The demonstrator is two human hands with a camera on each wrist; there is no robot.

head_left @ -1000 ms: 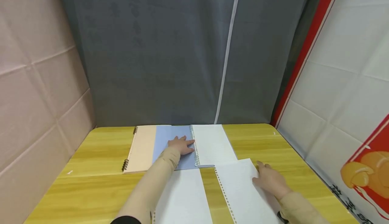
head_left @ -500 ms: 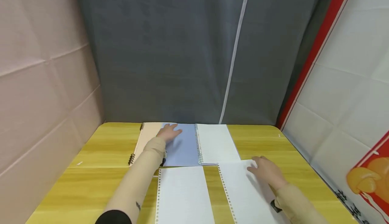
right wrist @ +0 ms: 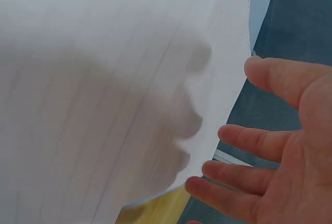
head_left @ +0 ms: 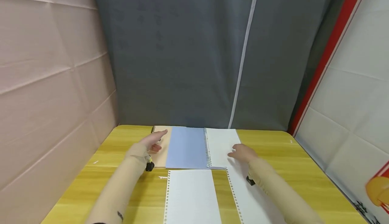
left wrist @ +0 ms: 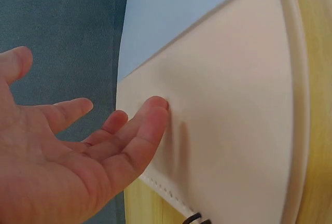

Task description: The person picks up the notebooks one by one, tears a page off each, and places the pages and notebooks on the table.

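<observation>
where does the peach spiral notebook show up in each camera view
Head view: the peach spiral notebook lies at the far left of the yellow wooden table, under the left hand.
Left wrist view: the peach spiral notebook fills the right half, with a fingertip of the left hand touching it.
Right wrist view: not in it.
Shared landmark: the blue cover overlapping its edge, top centre in the left wrist view.

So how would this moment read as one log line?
left hand: open, over beige spiral notebook | right hand: open, over white lined notebook page
</observation>
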